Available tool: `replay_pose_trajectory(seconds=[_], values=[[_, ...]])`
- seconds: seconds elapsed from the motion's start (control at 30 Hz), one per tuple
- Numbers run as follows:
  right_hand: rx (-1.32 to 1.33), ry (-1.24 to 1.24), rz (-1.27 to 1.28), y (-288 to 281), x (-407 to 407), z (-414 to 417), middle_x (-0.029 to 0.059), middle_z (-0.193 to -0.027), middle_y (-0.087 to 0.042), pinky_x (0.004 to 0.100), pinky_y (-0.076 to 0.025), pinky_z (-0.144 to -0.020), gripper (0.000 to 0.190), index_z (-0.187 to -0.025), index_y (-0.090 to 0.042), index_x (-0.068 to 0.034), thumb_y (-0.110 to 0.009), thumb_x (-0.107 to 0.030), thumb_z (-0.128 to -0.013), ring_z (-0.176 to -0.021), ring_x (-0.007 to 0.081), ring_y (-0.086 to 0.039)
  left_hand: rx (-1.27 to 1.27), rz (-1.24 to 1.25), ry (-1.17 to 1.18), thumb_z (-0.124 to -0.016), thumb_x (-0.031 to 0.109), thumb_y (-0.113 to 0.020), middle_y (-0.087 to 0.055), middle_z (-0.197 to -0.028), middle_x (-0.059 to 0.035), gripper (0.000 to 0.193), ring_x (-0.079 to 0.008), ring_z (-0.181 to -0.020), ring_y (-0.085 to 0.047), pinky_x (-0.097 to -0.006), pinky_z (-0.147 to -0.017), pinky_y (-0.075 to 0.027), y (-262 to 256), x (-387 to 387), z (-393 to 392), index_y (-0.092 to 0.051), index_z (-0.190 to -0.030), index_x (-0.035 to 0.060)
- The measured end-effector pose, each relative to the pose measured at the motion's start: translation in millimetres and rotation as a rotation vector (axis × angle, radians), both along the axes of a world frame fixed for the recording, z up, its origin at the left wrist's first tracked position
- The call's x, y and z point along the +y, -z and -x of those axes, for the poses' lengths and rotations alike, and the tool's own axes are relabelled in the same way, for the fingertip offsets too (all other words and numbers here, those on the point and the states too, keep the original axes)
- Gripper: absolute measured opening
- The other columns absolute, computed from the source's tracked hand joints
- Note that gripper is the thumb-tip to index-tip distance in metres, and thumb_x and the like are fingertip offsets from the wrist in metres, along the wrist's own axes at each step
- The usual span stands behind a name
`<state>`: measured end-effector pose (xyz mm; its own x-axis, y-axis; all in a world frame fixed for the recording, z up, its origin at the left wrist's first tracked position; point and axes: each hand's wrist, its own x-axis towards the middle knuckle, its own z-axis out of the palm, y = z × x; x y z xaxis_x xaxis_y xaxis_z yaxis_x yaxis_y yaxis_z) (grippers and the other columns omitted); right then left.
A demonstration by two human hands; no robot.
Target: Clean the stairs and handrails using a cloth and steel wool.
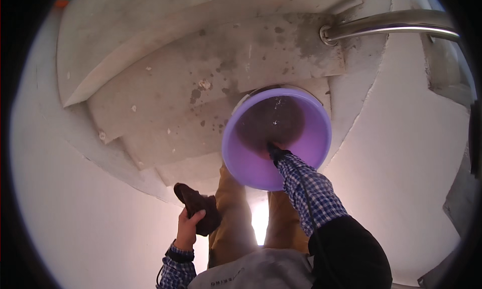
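Observation:
A dark brown wet-looking cloth (201,210) is gripped in my left hand (187,228), thumb pressed over its near side. To the right of it is a purple plastic bucket (324,138) with murky, dark water (273,119) at its bottom. My right arm, in a blue checked sleeve, reaches down inside the bucket. Of my right hand (278,144) only a little shows at the water's edge; the fingers are hidden, so I cannot tell whether they hold anything. The bucket's thin handle rests behind the rim.
Worn grey steps (150,89) with dark wet spots and pale flecks lie ahead. At the upper right, a shiny metal handrail (391,23) juts from the steps. Whitish walls (83,191) curve along both sides. My legs in brown trousers (229,221) stand just behind the bucket.

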<state>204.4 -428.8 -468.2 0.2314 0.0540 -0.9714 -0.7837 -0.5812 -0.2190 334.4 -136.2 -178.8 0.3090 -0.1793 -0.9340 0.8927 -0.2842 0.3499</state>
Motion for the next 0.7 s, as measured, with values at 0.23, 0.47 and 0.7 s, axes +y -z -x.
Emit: replay_pose_trajectory(seconds=[0.23, 0.47, 0.7], values=[[-0.342, 0.813, -0.041, -178, -36, -28, 0.0111, -0.095, -0.065, 0.0290, -0.049, -0.077, 0.046, -0.107, -0.060, 0.004, -0.066, -0.033, -0.080, -0.087, 0.0181, -0.062, -0.005, 0.067, 0.018, -0.078, 0.006, -0.065, -0.061, -0.108, -0.0083, 0.040, -0.0197, -0.099, -0.058, -0.0326, -0.091, -0.045, -9, -13, -18, -0.054, -0.116, -0.0013], [-0.690, 1.412, -0.010, -196, -34, -40, 0.0104, -0.103, -0.064, 0.0307, -0.047, -0.083, 0.043, -0.111, -0.057, 0.002, -0.068, -0.025, -0.079, -0.089, 0.0172, -0.062, -0.061, 0.084, 0.128, -0.077, 0.006, -0.066, -0.062, -0.107, -0.0082, 0.038, -0.0189, -0.099, -0.058, -0.0326, -0.090, -0.046, -2, -6, -43, -0.055, -0.114, -0.0012], [-0.261, 0.298, 0.378, -177, -5, 3, 0.0201, -0.099, -0.064, 0.0429, -0.044, -0.087, 0.046, -0.105, -0.061, -0.002, -0.060, -0.036, -0.074, -0.091, 0.0369, -0.062, -0.120, 0.088, 0.245, -0.077, 0.007, -0.067, -0.063, -0.103, -0.0090, 0.038, -0.0187, -0.093, -0.060, -0.0314, -0.085, -0.049, -6, -13, -61, -0.055, -0.113, -0.0018]])
